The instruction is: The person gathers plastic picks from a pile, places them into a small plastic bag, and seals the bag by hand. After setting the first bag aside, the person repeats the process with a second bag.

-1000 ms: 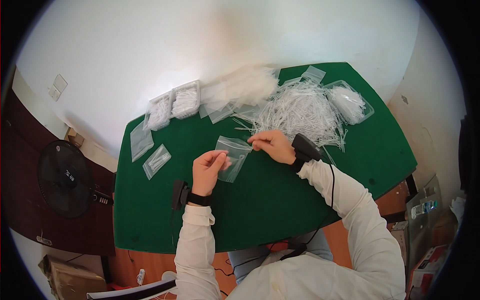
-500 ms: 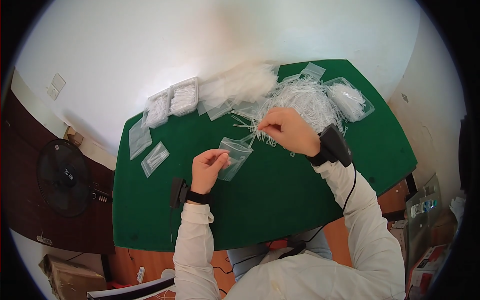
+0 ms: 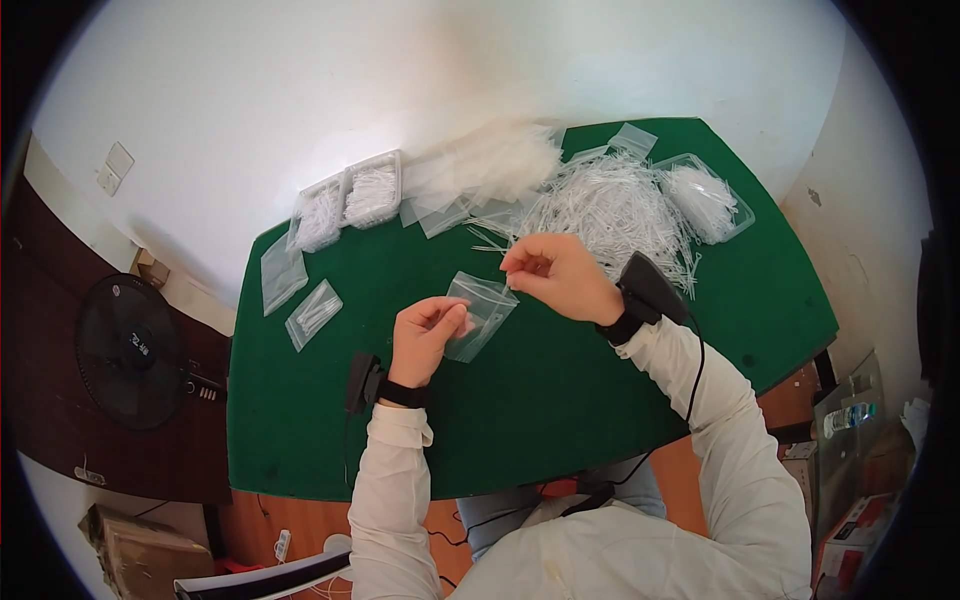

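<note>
My left hand (image 3: 425,338) grips a small clear zip bag (image 3: 486,325) by its left edge, thumb against fingers, above the green table. A few thin pale pieces show faintly inside the bag. At the bag's upper right corner my right hand (image 3: 562,278) is closed in a pinch, its fingertips at the bag's mouth. Whatever lies between those fingertips is too small to make out. Just beyond the right hand spreads a large heap of thin clear plastic sticks (image 3: 615,212), some with looped ends.
Two clear trays (image 3: 346,212) of thin white pieces stand at the back left. Flat clear bags (image 3: 480,168) pile up at the back middle. A filled bag (image 3: 316,314) and a flat bag (image 3: 284,276) lie left. Another filled tray (image 3: 745,218) sits back right. A fan (image 3: 130,350) stands far left.
My right hand has moved down and toward me from the heap's edge to the bag's mouth. The left hand and its bag have shifted slightly right.
</note>
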Demonstrator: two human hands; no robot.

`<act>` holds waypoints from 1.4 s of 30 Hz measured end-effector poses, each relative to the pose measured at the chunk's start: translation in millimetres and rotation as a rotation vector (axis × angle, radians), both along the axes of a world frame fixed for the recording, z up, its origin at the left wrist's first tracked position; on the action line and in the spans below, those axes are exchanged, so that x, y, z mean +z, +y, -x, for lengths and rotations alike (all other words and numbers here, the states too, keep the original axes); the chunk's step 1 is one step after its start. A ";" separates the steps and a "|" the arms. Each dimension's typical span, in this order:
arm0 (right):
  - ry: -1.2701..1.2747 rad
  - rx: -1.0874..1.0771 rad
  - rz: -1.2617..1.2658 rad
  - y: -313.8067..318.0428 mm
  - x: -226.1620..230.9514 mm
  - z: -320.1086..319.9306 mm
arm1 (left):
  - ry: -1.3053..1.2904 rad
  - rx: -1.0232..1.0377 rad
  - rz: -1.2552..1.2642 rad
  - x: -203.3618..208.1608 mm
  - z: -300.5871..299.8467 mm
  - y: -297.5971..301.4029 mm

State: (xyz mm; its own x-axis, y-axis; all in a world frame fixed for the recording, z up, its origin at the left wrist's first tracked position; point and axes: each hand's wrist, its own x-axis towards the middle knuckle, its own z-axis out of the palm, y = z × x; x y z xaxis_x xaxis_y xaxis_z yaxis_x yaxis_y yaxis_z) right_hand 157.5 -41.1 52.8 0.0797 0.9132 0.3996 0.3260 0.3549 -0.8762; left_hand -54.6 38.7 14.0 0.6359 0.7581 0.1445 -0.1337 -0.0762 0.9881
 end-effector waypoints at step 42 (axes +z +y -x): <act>-0.862 -0.177 -0.282 34.7 -66.5 -33.2 | -0.045 0.144 -0.036 8.4 14.7 13.7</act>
